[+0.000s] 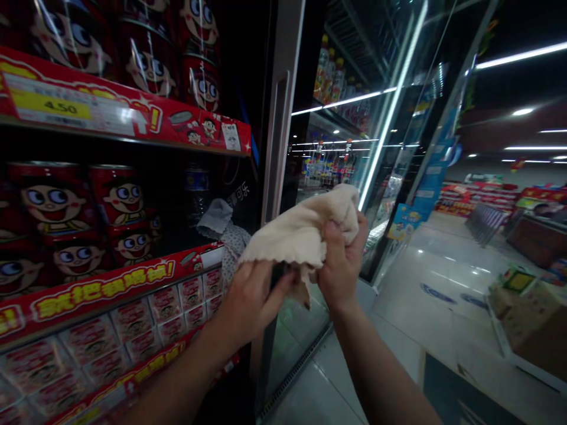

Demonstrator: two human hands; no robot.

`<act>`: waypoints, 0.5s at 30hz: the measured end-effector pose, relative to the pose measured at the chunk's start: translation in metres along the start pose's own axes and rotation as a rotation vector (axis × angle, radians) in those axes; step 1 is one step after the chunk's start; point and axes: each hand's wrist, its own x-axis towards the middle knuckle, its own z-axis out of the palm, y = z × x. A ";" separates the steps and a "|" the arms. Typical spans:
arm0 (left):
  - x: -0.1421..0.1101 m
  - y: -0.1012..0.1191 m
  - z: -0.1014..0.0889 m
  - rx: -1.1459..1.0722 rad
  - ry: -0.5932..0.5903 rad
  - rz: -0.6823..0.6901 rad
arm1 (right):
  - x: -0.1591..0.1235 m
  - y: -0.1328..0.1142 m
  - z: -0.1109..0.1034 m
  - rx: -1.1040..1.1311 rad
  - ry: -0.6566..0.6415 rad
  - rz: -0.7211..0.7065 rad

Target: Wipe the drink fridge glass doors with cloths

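Both my hands hold a crumpled cream cloth [301,231] up in front of me. My right hand [341,261] grips its bunched upper part, with the fingers curled around the fold. My left hand [252,301] pinches a lower fold, close to a hanging corner of the cloth. Right behind my hands stands the metal frame of a glass-door drinks cooler [277,159]. To the left, a shop shelf edge with a red price strip [106,112] shows the price 4.50.
Red cartoon-printed cans [80,224] and small red-and-white cartons [133,330] fill the shelves at left. Bottles stand behind the cooler glass [330,77]. Cardboard boxes [527,313] sit on a low white stand at right, beside a shiny tiled floor [447,277] leading to distant red displays.
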 end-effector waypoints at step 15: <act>0.036 -0.059 0.071 -0.013 0.236 -0.028 | 0.020 0.072 0.037 -0.481 -0.280 -0.748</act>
